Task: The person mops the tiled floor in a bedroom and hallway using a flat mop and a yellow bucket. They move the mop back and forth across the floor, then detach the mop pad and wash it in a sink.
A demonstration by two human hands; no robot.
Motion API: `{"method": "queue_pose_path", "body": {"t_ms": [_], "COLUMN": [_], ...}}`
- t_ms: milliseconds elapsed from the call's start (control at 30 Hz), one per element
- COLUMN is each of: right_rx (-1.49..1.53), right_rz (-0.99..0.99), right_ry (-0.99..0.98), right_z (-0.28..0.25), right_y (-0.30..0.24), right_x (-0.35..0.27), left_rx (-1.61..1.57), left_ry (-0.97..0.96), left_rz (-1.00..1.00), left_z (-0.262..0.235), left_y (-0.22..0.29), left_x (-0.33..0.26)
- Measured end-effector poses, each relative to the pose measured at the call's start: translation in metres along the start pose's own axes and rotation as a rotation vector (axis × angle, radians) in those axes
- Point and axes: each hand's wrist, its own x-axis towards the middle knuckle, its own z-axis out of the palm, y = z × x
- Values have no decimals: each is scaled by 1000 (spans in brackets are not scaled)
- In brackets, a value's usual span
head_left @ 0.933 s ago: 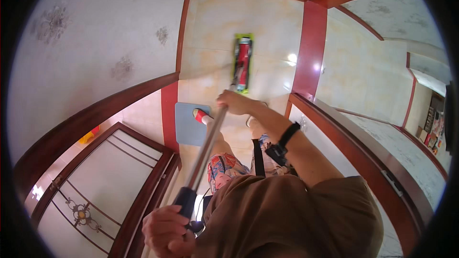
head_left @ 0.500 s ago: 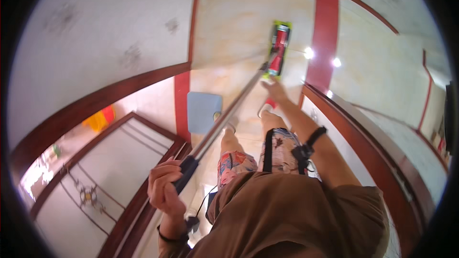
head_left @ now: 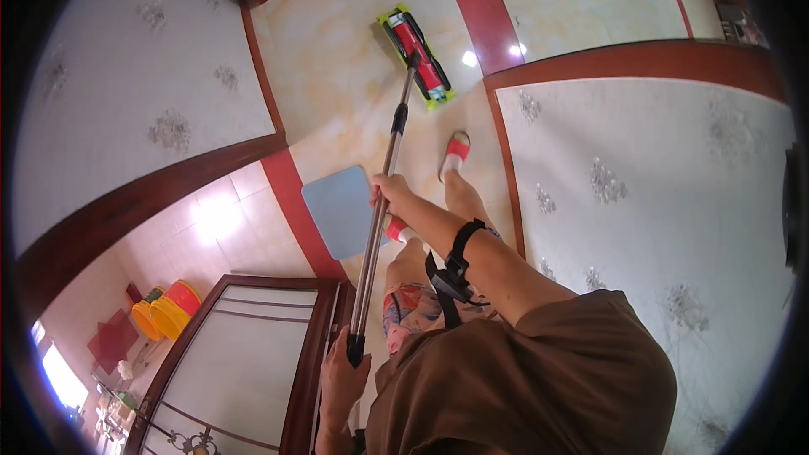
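At twelve o'clock on the pale floor (head_left: pixel 337 84), my mop head (head_left: pixel 417 57) lies flat, red with a yellow-green rim, just short of the red tile strip (head_left: pixel 476 8). It now sits farther out from me than half a second ago, and turned more aslant; a little before that it was closer to my feet. So I judge this the far end of a push stroke, with the stretch of floor between my slippers and the mop head already wiped.

My right hand (head_left: pixel 389 194) is wrapped shut around the pole (head_left: pixel 381 194) about midway, arm stretched toward twelve, a black strap (head_left: pixel 459 253) around the forearm. My left hand (head_left: pixel 341 375) is closed on the black grip at the pole's low end, down at six o'clock; earlier it sat further toward seven.

My forward slipper (head_left: pixel 455 154) is at one o'clock of the right hand, near the wall corner. The blue mat (head_left: pixel 341 206) lies just at nine o'clock of the right hand, touching the pole's line in this view. The door (head_left: pixel 227 371) is at seven o'clock, with yellow tubs (head_left: pixel 164 312) beyond it at eight.
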Motion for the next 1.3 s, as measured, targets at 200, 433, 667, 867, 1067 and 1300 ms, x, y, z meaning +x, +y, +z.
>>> {"method": "queue_pose_path", "body": {"t_ms": [200, 433, 667, 867, 1067, 1300], "right_rx": [-12, -147, -482, -2017, -480, -534], "right_rz": [129, 225, 13, -706, -251, -76], "right_ry": [118, 96, 13, -89, -35, -103], "right_z": [-44, -168, -229, -218, -237, -281], "right_y": [114, 229, 181, 10, 6, 170], "right_x": [-49, -81, -87, 30, 21, -112], "left_rx": [-597, -625, -947, -1299, -1218, -1072], "left_ry": [-263, -354, -289, -236, -81, -173], "left_rz": [-519, -694, -828, -566, -372, -737], "left_z": [22, 102, 215, 304, 317, 318], "left_y": [-38, -51, -4, 59, 70, 19], "left_x": [-83, -190, -187, -42, -61, -237]}}
